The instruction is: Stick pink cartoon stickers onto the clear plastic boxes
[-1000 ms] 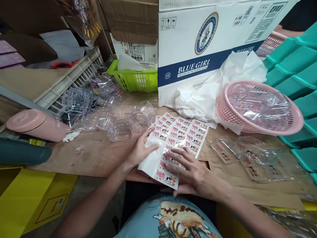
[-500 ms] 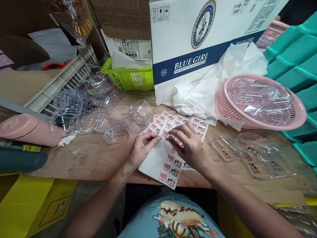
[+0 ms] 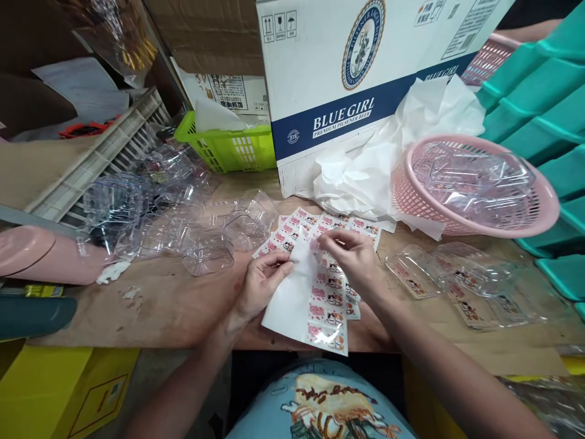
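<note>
A sticker sheet (image 3: 292, 299), blank white on its left part and printed with cat stickers on its right part, slants over the table's front edge. My left hand (image 3: 264, 281) pinches its upper left edge between thumb and fingers. Over the sheet's top, my right hand (image 3: 350, 255) is closed, thumb against fingertips, at what looks like a small pinkish sticker. More printed sheets (image 3: 365, 227) lie flat beneath and behind. To the right, clear plastic boxes (image 3: 414, 274) bear cat stickers; to the left are plain clear boxes (image 3: 208, 255).
A pink basket (image 3: 406, 189) of clear packaging stands at the right, beside stacked teal bins (image 3: 562, 128). Crumpled white paper (image 3: 356, 180) lies before a large beer carton (image 3: 320, 73). A green basket (image 3: 231, 149) is behind, a pink bottle (image 3: 46, 253) at the left. Someone's arm shows at top right.
My right hand's spread fingers have closed together near the sheet's top. The held sheet has shifted slightly right and down. The camera view has moved a little, and an arm now shows at top right.
</note>
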The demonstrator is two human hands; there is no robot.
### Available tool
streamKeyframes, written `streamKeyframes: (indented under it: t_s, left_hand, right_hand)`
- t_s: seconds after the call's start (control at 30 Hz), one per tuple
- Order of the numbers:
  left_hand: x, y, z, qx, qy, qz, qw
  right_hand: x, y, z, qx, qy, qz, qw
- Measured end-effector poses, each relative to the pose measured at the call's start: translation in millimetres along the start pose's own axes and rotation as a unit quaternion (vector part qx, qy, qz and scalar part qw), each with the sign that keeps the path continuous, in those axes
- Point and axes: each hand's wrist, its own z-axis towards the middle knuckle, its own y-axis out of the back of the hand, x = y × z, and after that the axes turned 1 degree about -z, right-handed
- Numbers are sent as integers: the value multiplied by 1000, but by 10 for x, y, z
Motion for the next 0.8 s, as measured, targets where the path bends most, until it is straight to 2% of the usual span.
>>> streamKeyframes:
  t_s: [0.07, 0.13, 0.17, 0.2, 0.27, 0.33, 0.37, 0.4, 0.47, 0.53, 0.6, 0.63, 0.67, 0.7, 0.73, 0.77, 0.8]
  left_hand:
    - [8, 15, 31, -55, -44, 95, 993]
    - [-53, -36, 53, -100, -108, 180, 972]
    - [-109, -90, 60, -91, -123, 190, 970]
    - [-176, -160, 64, -60, -118, 165, 977]
    - [-311, -315, 72, 33, -54, 21, 998]
    - [-397, -439, 80, 84, 27, -160, 983]
    - [-413, -478, 80, 76, 53, -232, 968]
    - [-412, -503, 74, 57, 66, -284, 955]
    - [-378, -522, 36, 30, 67, -334, 940]
    - [-337, -518, -26, 51, 61, -326, 942]
    - [-312, -469, -82, 85, 40, -249, 964]
    - [-308, -414, -96, 71, 8, -181, 981]
    - [-310, -336, -95, 33, -41, -91, 994]
    - [-316, -233, -80, -22, -102, 15, 994]
    - [-325, -113, -51, -80, -166, 126, 975]
    - [-335, 15, -11, -124, -221, 233, 939]
    - [-344, 141, 39, -144, -260, 328, 897]
  right_hand:
    - [-9, 128, 84, -93, 1, 25, 995]
    - [23, 202, 114, -159, 72, -27, 984]
    - [52, 209, 99, -165, 122, -78, 975]
    - [86, 197, 64, -149, 177, -141, 963]
    - [151, 140, -50, -73, 270, -267, 922]
    - [198, 93, -175, 17, 309, -333, 891]
    - [211, 87, -222, 40, 301, -332, 893]
    - [216, 94, -251, 39, 275, -308, 910]
    - [210, 141, -248, 18, 173, -219, 960]
    - [198, 204, -184, 21, 56, -114, 992]
    - [204, 264, -99, 17, 7, -34, 999]
    - [219, 289, -58, -13, 19, -9, 1000]
    - [241, 305, -18, -63, 46, 4, 997]
    - [266, 306, 21, -107, 74, 4, 992]
    - [290, 286, 64, -124, 96, -7, 988]
    - [304, 235, 113, -111, 110, -24, 987]
    - [304, 151, 172, -73, 117, -47, 989]
